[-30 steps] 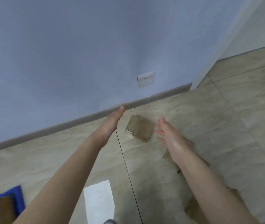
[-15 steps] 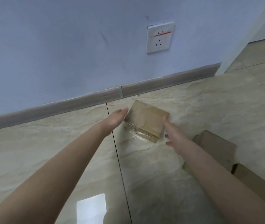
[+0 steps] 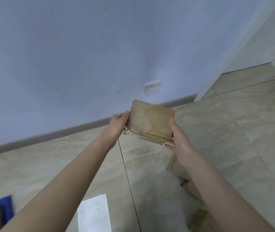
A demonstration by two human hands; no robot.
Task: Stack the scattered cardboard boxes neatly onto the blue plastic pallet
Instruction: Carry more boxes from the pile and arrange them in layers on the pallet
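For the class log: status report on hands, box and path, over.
Left hand and right hand both grip the cardboard box, held clear of floor. Blue pallet at lower left. Another box on floor beneath right hand.

One head-worn cam, wide-angle, tilted fwd & down, facing wall (image 3: 66, 47) and tiled floor (image 3: 234, 148), cardboard box (image 3: 150, 123) near, mid-frame
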